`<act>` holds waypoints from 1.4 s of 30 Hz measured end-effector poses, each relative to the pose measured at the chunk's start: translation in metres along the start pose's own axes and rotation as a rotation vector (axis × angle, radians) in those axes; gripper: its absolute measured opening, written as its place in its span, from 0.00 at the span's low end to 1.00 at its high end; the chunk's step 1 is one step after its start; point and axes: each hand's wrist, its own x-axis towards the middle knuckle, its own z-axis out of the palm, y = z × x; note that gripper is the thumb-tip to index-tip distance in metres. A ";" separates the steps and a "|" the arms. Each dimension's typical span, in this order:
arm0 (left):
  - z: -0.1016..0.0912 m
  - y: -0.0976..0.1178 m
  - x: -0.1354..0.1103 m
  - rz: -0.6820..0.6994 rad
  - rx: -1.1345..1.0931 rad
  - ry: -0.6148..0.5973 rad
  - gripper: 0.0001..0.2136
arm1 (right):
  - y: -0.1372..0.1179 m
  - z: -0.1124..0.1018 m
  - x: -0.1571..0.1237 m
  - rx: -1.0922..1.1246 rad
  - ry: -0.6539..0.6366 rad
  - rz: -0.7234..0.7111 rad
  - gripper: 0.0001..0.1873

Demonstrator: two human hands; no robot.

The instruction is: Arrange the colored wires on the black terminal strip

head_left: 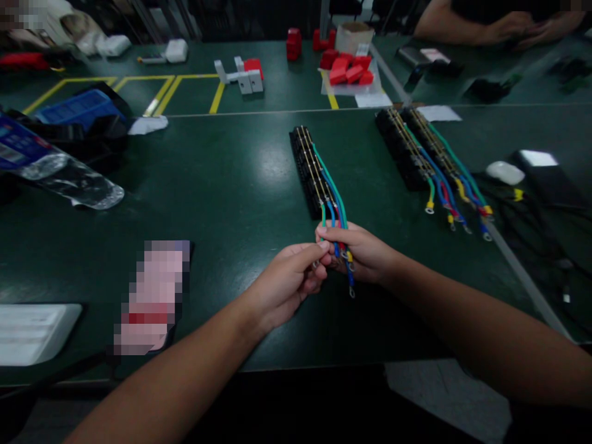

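A long black terminal strip with brass-coloured rails lies on the green table in front of me. Green, blue and red wires run from its near end and side, tipped with ring terminals. My left hand pinches the end of a green wire, a lug showing just below the thumb. Just right of it, my right hand is closed around the wires, its thumb and fingers near the same green wire. Several lug ends hang past the right fingers.
Two similar wired strips lie to the right. A phone and a white block-like object are at left, below a blue bin. Red parts and grey brackets sit farther back. Another person's hands are upper right.
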 end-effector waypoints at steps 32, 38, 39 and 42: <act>0.002 -0.001 0.000 0.013 0.002 0.024 0.12 | 0.001 -0.002 0.001 0.045 -0.040 -0.015 0.09; 0.002 -0.001 0.000 0.009 -0.009 0.028 0.11 | 0.001 -0.001 0.001 0.042 -0.032 -0.012 0.09; 0.002 -0.001 0.000 0.008 -0.008 0.029 0.11 | 0.001 -0.001 0.000 0.044 -0.029 -0.012 0.09; 0.001 -0.001 0.000 0.004 0.003 0.031 0.11 | 0.001 -0.001 0.000 0.044 -0.032 -0.014 0.09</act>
